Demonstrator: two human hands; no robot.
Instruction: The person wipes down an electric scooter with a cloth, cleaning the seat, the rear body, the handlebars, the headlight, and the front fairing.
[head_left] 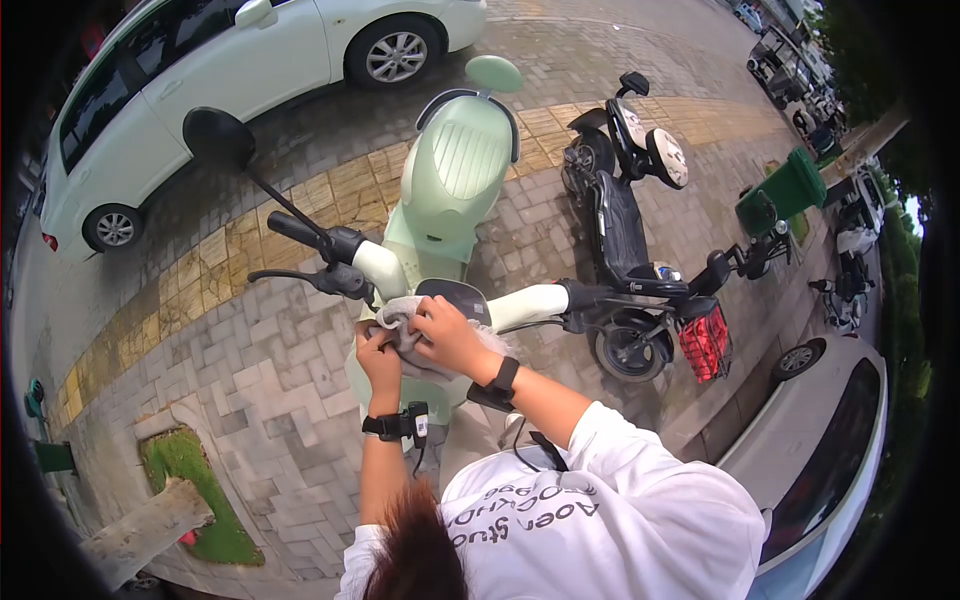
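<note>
My left hand (379, 362) is closed, its fingers pinching the lower left edge of a grey cloth (403, 312). My right hand (450, 335) grips the same cloth from the right, fingers curled over its bunched top. The cloth is crumpled and lies against the front of a pale green scooter (455, 160), just below the dash between the handlebars. A dark display panel (455, 294) shows right behind my right hand. The scooter's left handgrip (293, 229) and brake lever are to the left of my hands. Part of the scooter's front is hidden by my hands and the cloth.
A round mirror (218, 139) sticks up on the left. A black electric scooter (622, 225) with a red basket (705, 343) stands close on the right. A white car (230, 75) is parked beyond, a silver car (810, 440) at lower right, and a green bin (790, 188) farther off.
</note>
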